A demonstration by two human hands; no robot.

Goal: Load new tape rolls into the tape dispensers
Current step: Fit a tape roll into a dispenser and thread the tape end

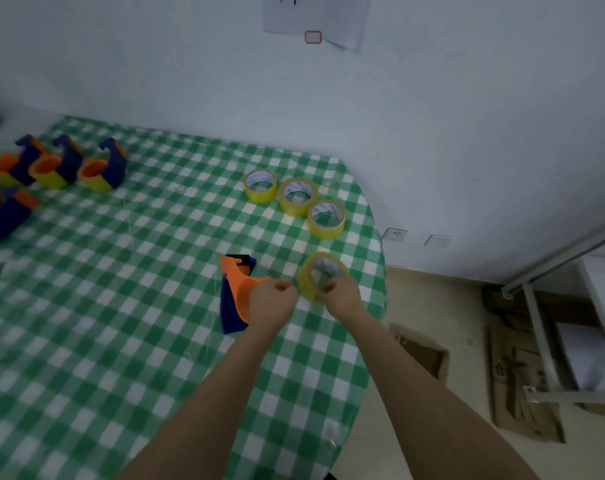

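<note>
My right hand (341,294) grips a yellow tape roll (311,271), held tilted just above the table near its right edge. My left hand (271,301) has thumb and fingers pinched together against the roll's left rim; whether a tape end lies between them is too blurred to see. Just left of that hand, an orange and blue tape dispenser (235,292) lies on the checked cloth, partly hidden by it. Three more yellow rolls (296,195) lie flat in a row farther back.
Several orange and blue dispensers with yellow tape (57,166) stand at the far left of the green checked table (121,289). The table's right edge drops to the floor, where flattened cardboard (522,379) and a metal frame (540,327) lie. A wall runs behind.
</note>
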